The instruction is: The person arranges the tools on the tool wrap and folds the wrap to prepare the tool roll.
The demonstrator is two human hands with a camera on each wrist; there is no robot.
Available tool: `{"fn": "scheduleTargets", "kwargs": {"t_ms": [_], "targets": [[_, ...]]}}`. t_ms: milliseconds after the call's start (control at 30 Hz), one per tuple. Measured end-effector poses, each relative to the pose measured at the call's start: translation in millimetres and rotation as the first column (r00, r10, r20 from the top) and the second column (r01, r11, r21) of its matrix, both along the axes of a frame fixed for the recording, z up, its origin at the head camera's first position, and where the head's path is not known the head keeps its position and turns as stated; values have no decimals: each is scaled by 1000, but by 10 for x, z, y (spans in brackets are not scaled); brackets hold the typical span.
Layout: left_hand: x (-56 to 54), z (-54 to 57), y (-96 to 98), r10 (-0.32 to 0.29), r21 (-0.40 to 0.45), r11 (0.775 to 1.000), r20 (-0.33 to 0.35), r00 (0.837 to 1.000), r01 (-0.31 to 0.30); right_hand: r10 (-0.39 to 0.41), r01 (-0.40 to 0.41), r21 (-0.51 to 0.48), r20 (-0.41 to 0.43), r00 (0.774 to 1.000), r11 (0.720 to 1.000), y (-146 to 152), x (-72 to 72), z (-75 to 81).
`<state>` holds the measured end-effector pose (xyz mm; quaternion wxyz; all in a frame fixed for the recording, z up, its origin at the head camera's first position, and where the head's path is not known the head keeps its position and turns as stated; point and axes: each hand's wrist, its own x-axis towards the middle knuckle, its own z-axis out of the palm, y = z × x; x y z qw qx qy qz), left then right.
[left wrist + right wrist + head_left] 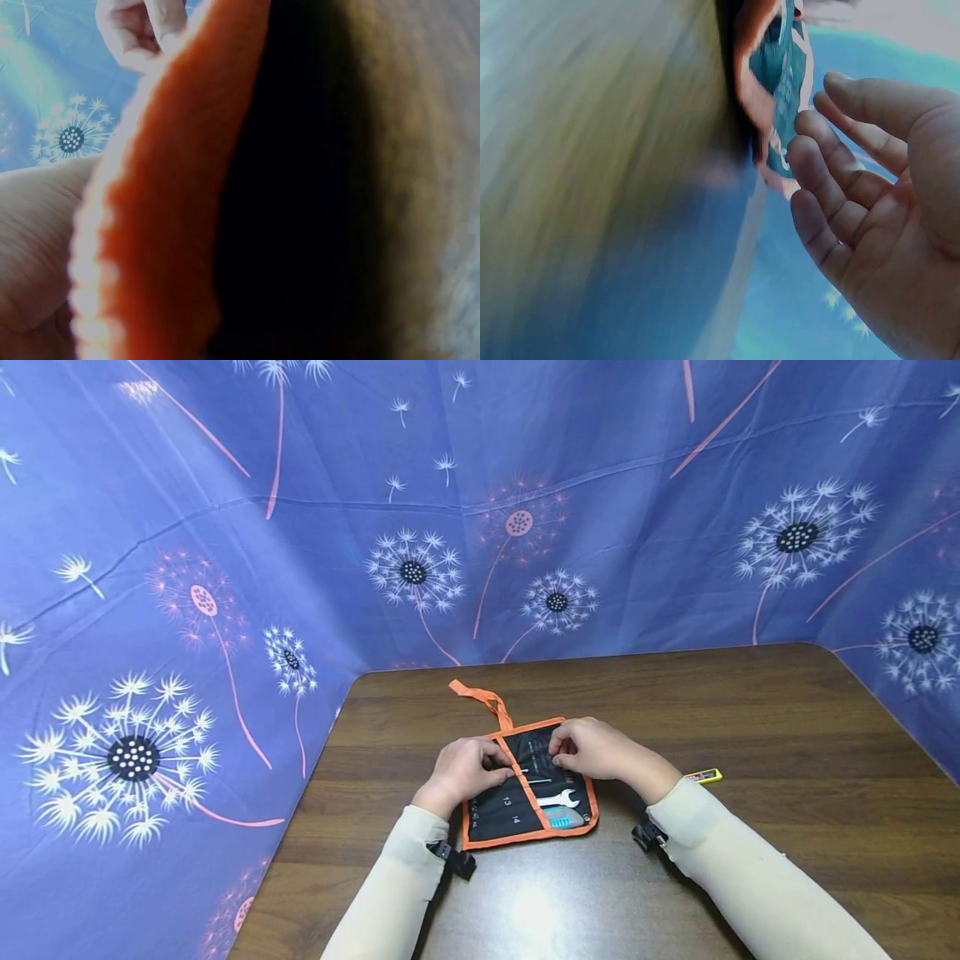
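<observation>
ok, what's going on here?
A person is working at a black tool pouch on a wooden table. The left hand is at its orange strip; whether it grips is unclear. The right hand, empty, is near the pouch's far right corner. A wrench and a teal tool show past the strip.

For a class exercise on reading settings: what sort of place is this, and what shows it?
Probably a makeshift indoor workspace: a wood-grain table, a dandelion-print cloth hanging behind it, and an orange-edged tool pouch on the tabletop. The room beyond is hidden.
</observation>
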<state>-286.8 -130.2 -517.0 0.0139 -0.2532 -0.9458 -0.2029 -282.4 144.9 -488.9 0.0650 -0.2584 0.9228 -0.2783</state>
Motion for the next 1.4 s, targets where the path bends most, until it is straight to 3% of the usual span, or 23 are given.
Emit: {"fn": "scheduleTargets", "kwargs": {"t_ms": [533,1400], "targets": [[2,-22,6,-1,-6,1000,-3,1000,1,-73,71,-41,-73,995,997,687,148,35],[-22,-51,-18,-28,16,999,-7,1000,28,-73,70,-29,-125,989,997,1633,528,-55]]}}
